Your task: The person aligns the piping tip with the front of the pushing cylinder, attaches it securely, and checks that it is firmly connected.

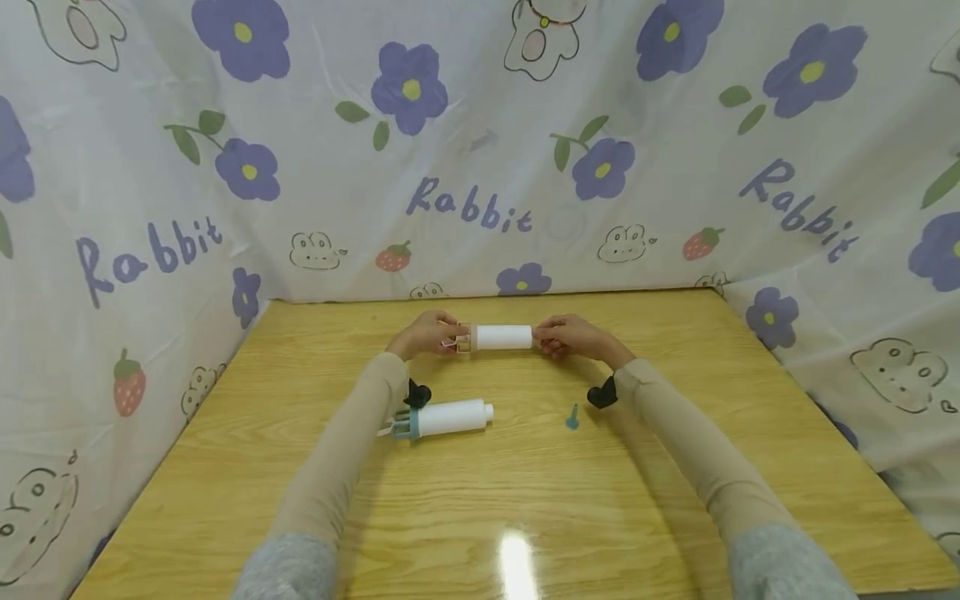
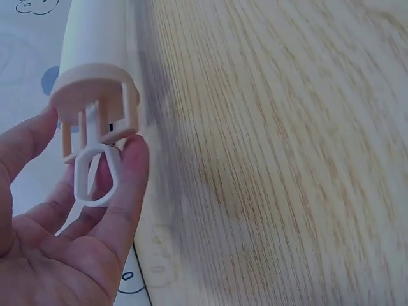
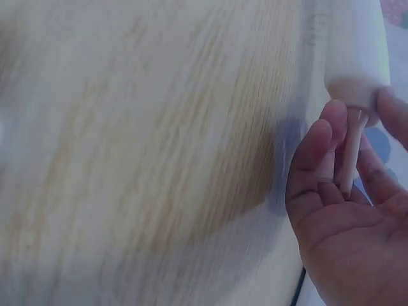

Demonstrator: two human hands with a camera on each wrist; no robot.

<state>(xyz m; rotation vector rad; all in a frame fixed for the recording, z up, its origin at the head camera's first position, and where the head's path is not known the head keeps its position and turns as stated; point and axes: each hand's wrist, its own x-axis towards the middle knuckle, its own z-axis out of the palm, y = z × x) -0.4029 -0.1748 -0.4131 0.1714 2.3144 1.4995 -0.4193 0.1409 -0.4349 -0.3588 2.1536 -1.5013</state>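
Observation:
A white-barrelled plunger press (image 1: 504, 337) with pink end parts lies crosswise between both hands near the back of the table. My left hand (image 1: 427, 333) holds its pink handle frame (image 2: 131, 105), thumb on one side and fingers on the other. A white pull ring (image 2: 81, 185) sticks out of that frame towards the palm in the left wrist view. At the other end, my right hand (image 1: 573, 336) grips around the pink collar, thumb and fingertips at its sides. From this end a thin pink nozzle (image 3: 352, 150) points down between the fingers in the right wrist view.
A second press (image 1: 452, 417) with a white barrel and teal handle lies nearer on the wooden table (image 1: 450, 517), partly behind the left forearm. To its right lies a small teal nozzle (image 1: 573, 418). A patterned cloth (image 1: 472, 258) hangs along the table's back and sides.

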